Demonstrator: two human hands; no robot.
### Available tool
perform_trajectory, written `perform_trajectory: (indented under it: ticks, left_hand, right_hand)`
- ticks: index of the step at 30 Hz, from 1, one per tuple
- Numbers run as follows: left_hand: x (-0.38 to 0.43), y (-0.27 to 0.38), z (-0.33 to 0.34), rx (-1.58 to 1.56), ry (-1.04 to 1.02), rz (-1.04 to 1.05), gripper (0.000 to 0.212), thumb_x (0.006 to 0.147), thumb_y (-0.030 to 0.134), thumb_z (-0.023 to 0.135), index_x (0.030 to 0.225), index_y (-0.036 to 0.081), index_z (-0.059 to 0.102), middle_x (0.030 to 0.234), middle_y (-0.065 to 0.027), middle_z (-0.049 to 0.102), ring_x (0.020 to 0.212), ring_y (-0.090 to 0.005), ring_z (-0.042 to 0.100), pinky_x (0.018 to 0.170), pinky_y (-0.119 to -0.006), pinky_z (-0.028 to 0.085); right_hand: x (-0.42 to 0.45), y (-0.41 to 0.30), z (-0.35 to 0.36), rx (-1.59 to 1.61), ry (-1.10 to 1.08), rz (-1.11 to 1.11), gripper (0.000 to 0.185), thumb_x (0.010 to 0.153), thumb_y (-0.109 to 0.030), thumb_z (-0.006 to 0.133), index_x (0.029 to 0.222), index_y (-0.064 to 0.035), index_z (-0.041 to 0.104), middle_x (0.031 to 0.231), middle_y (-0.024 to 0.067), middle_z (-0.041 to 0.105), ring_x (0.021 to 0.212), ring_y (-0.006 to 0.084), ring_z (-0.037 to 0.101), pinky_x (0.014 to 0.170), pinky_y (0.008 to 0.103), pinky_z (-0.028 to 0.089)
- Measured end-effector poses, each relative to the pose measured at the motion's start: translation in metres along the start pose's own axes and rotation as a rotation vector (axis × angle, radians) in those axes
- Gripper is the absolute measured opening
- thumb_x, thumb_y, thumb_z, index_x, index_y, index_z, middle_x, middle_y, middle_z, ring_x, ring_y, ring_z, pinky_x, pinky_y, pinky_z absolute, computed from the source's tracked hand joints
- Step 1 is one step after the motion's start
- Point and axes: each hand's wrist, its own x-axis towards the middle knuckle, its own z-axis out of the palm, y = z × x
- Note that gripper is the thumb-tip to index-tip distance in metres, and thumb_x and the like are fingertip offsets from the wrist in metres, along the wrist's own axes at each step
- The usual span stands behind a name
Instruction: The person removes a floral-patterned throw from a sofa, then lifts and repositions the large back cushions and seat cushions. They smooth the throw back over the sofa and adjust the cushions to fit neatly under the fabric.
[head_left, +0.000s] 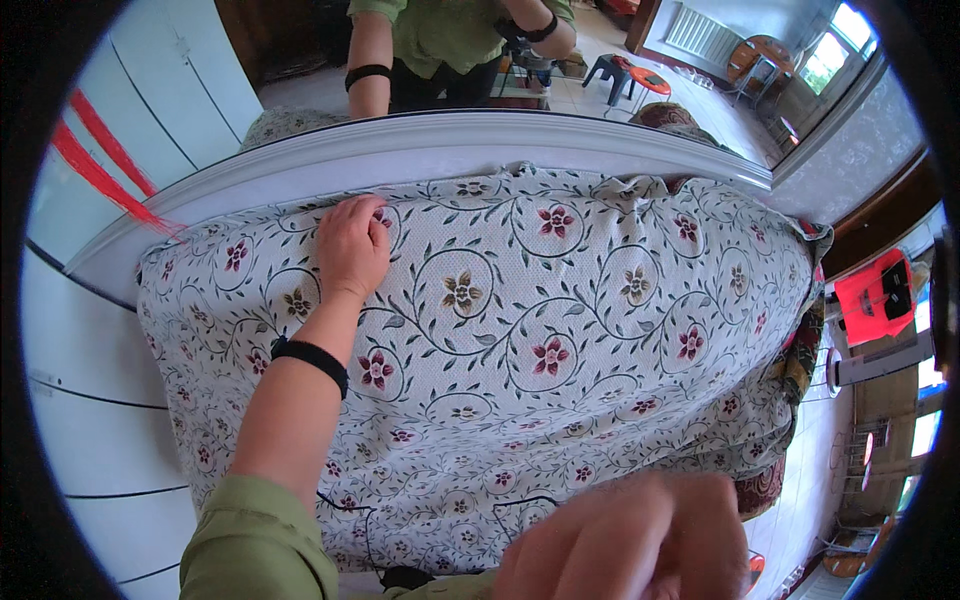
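A white fabric sofa cover (480, 322) with vines and maroon and tan flowers spreads over the sofa before me. Against the top of its backrest rests my left hand (352, 244), fingers bent over toward the rear edge. Their tips are hidden, so I cannot tell if they pinch the cloth. Large and slightly blurred at the bottom, my right hand (622, 544) is raised close to the camera with its fingers curled. What it may hold is hidden. A black band (311, 360) circles my left forearm below a green sleeve (259, 540).
Directly behind the sofa stands a mirror (480, 56) with a pale moulded frame (465, 139). White cabinets (97, 420) line the left, where red tassels (105, 169) hang. At right are a red-orange item (874, 296) and tiled floor (814, 450).
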Motion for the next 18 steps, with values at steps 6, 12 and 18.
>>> perform_trajectory:
  ticks: [6,12,18]
  left_hand:
    - [-0.001,-0.005,0.003,-0.003,0.008,0.007,0.02,0.075,0.009,0.047,0.092,0.008,0.058,0.097,-0.0074,0.06,0.095,-0.0266,0.053,0.087,-0.037,0.038]
    - [0.002,0.006,0.001,0.023,0.006,-0.007,0.021,0.076,0.009,0.047,0.093,0.008,0.058,0.098,-0.0078,0.06,0.096,-0.0266,0.053,0.086,-0.038,0.038]
    - [-0.001,0.0,0.002,-0.001,0.016,0.007,0.021,0.076,0.008,0.047,0.092,0.008,0.059,0.096,-0.0078,0.06,0.093,-0.0269,0.054,0.086,-0.037,0.039]
  right_hand:
    - [0.04,0.005,-0.167,-1.92,0.062,-0.304,0.02,0.067,0.004,0.054,0.085,-0.0038,0.06,0.087,0.0081,0.061,0.084,0.0276,0.055,0.076,0.038,0.043]
    - [0.064,0.016,-0.236,-2.191,0.17,-0.143,0.026,0.081,-0.019,0.056,0.103,-0.0042,0.058,0.105,0.0114,0.057,0.101,0.0279,0.05,0.089,0.0381,0.037]
    - [0.033,-0.019,-0.276,-2.402,0.326,-0.004,0.047,0.081,-0.042,0.054,0.113,-0.0069,0.056,0.116,0.0145,0.054,0.108,0.0305,0.048,0.095,0.0396,0.034]
